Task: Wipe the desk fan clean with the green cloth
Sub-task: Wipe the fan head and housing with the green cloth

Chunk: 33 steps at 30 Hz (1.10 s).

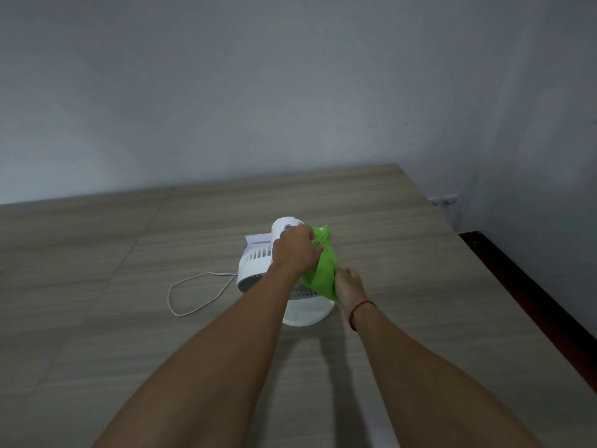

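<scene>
Wooden table [97, 318], grey wall [290, 92], wall socket [445, 199].

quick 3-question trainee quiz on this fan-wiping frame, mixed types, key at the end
1. True or false: the cord lies to the left of the fan.
2. What does the right hand hold? A) cloth B) cord C) nothing
3. Fill in: the left hand rests on the fan's ____ side, with the cloth's far end in its grip.

Key: 1 true; 2 A; 3 upper. The fan stands on the desk.
</scene>
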Each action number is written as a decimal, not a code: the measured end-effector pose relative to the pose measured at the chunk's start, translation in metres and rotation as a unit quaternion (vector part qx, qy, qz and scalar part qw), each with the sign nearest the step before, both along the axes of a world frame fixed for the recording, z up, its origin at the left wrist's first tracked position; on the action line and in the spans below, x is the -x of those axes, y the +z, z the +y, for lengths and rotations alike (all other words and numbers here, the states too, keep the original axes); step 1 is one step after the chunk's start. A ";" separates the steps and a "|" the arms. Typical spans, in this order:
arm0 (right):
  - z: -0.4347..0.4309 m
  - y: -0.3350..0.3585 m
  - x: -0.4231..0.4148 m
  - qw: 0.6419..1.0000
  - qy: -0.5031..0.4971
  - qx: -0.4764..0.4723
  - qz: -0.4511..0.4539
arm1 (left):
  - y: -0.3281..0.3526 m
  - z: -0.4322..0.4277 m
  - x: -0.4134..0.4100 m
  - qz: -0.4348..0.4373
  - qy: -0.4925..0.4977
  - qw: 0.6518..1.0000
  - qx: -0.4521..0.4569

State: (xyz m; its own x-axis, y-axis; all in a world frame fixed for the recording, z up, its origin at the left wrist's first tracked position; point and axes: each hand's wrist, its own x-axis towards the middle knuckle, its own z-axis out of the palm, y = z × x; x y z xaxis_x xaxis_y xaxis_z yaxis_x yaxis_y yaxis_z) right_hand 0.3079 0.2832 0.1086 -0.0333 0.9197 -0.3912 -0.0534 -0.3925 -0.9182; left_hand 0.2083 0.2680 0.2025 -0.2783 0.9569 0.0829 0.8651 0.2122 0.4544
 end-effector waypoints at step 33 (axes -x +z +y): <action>-0.016 0.099 0.023 0.990 0.085 -0.039 0.106 | 0.029 -0.054 0.052 -0.423 0.162 0.878 -0.152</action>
State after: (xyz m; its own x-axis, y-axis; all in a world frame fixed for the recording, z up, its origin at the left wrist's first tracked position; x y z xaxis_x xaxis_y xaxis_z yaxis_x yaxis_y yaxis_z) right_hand 0.2851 0.2674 0.2076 -0.2647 0.9205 -0.2875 -0.1879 -0.3416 -0.9209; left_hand 0.1559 0.2137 0.2317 -0.6166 0.7858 -0.0476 0.1062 0.1430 0.9840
